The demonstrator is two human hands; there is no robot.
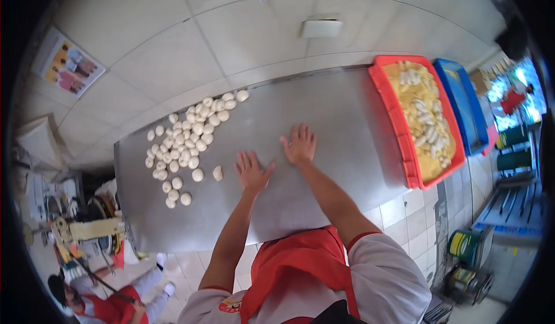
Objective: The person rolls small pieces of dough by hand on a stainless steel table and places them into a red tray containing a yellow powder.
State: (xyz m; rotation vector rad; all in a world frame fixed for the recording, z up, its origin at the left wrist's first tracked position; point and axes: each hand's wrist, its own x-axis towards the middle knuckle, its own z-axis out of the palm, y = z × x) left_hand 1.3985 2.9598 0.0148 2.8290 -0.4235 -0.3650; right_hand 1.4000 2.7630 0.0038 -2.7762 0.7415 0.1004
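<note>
Both of my hands are held over the middle of a metal table (347, 116), palms down with the fingers spread. My left hand (252, 172) holds nothing; a small irregular dough piece (218, 173) lies just to its left. Farther up and to the right, my right hand (299, 144) is also stretched out with nothing in it. Whether the palms touch the metal, I cannot tell. Many round, pale dough balls (188, 136) are spread across the left part of the table, some crowded together and some apart.
On the table's right end stands a red crate (411, 170) with yellow stuff and pale rolled pieces inside. Beside it is a blue crate (477, 130). A machine (87, 229) and a person in a red apron (104, 306) are at lower left. A tiled wall (144, 52) borders the far side.
</note>
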